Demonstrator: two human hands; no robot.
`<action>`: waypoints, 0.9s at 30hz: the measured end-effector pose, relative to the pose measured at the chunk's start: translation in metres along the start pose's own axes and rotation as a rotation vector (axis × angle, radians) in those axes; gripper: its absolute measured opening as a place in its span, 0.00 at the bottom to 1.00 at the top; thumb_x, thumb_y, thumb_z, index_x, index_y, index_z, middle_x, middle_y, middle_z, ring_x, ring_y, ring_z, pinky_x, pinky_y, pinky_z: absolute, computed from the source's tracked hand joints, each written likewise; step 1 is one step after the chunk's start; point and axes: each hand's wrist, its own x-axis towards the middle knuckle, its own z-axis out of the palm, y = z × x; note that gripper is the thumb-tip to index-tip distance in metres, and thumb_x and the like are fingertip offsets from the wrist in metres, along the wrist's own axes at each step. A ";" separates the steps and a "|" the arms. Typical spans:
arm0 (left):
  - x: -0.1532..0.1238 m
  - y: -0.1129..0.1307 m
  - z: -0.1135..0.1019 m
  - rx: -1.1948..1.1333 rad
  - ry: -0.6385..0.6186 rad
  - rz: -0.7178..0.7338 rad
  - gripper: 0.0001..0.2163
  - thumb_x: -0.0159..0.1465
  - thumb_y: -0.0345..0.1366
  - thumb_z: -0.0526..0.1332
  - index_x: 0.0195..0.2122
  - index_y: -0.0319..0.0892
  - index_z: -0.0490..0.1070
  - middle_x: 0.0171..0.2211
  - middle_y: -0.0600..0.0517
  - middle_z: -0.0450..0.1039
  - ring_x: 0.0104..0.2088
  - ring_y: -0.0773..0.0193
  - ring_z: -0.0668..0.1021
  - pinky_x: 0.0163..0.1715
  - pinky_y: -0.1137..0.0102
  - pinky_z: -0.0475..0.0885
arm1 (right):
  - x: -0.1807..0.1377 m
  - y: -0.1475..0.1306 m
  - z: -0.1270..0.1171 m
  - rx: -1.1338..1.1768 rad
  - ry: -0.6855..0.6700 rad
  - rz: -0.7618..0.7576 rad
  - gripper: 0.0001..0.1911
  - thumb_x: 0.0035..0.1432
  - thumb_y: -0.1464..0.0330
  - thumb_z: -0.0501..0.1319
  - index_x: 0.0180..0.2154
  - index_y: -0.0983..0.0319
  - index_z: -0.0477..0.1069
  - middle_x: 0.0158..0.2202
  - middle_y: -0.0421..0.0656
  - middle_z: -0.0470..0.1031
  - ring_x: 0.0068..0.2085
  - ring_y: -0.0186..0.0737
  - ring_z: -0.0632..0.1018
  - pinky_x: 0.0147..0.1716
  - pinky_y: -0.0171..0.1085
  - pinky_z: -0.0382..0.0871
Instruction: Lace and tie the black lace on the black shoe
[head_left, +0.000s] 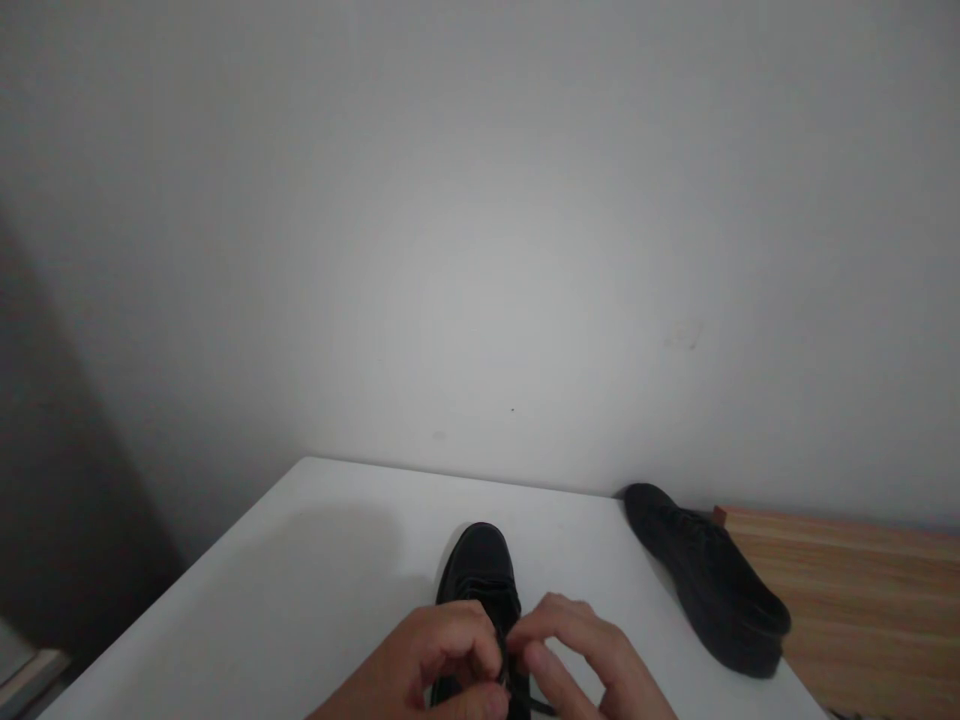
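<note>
— Where was the black shoe (pixel 480 565)?
— Near centre of the white table (pixel 300 580), smooth rounded toe pointing far, long axis running straight away from the hands
— And the hands?
— Left hand (pixel 435 660) and right hand (pixel 592 655), equally near, both pinched shut on the thin lace (pixel 537 707)

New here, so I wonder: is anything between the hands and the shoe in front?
Nothing visible. The left hand and right hand both pinch the laces of the shoe; the other shoe lies apart, to the right.
</note>
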 end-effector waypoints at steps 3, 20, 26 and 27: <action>0.003 0.012 0.001 0.081 0.043 0.051 0.08 0.62 0.40 0.65 0.29 0.43 0.71 0.31 0.52 0.70 0.34 0.63 0.73 0.39 0.70 0.68 | 0.007 0.000 0.001 0.057 0.045 -0.063 0.11 0.66 0.69 0.57 0.45 0.53 0.76 0.42 0.43 0.81 0.46 0.43 0.79 0.48 0.42 0.72; 0.003 -0.011 -0.034 -0.238 0.180 0.053 0.10 0.65 0.43 0.65 0.44 0.44 0.78 0.41 0.48 0.76 0.46 0.57 0.78 0.50 0.65 0.72 | 0.020 0.035 0.011 0.894 0.471 0.214 0.11 0.60 0.57 0.66 0.36 0.58 0.76 0.30 0.39 0.72 0.27 0.31 0.67 0.26 0.31 0.65; -0.008 -0.024 -0.044 -0.389 0.315 0.065 0.08 0.66 0.41 0.65 0.38 0.44 0.81 0.42 0.48 0.76 0.49 0.57 0.78 0.55 0.63 0.72 | 0.016 0.053 0.000 1.110 0.682 0.249 0.11 0.55 0.57 0.70 0.36 0.55 0.75 0.31 0.36 0.68 0.36 0.32 0.71 0.40 0.30 0.73; -0.010 -0.027 -0.044 -0.416 0.339 0.080 0.07 0.65 0.41 0.66 0.37 0.45 0.81 0.43 0.49 0.76 0.49 0.57 0.78 0.56 0.64 0.72 | 0.014 0.057 0.000 1.147 0.689 0.255 0.11 0.55 0.57 0.70 0.36 0.55 0.75 0.31 0.36 0.67 0.37 0.33 0.72 0.44 0.32 0.73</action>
